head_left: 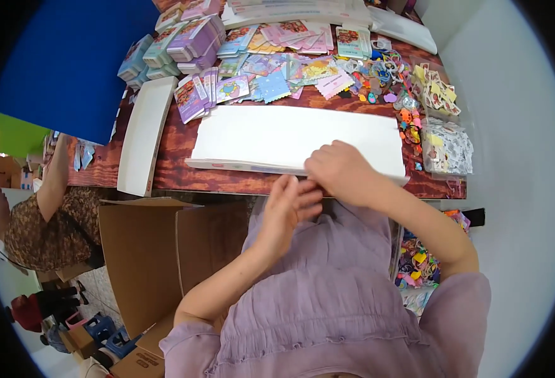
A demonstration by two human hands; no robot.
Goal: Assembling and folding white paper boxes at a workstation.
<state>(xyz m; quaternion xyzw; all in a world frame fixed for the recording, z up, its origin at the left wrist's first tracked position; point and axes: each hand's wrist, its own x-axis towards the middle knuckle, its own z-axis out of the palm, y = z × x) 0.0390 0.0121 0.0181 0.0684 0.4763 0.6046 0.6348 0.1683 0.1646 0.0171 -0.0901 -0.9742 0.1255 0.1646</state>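
- Below the table's (227, 180) front edge: at right, trinkets (419, 259), container unclear; at left, carton (140, 255), contents not visible.
- Left hand (286, 208): released, fingers loosely parted, just short of the box (271, 135).
- Right hand (340, 169): nearer, fingers bent at box's near side; clenched or not, cannot tell.
- Box: along front edge, long axis left-right, mostly leftward of right hand.
- Left of box: tray (144, 135).
- Right edge: tubs (447, 172) holding cut-outs (454, 148).

white box (277, 135) partly hidden beneath the right hand (340, 167), colourful trinkets (389, 98) too tiny for exact shapes
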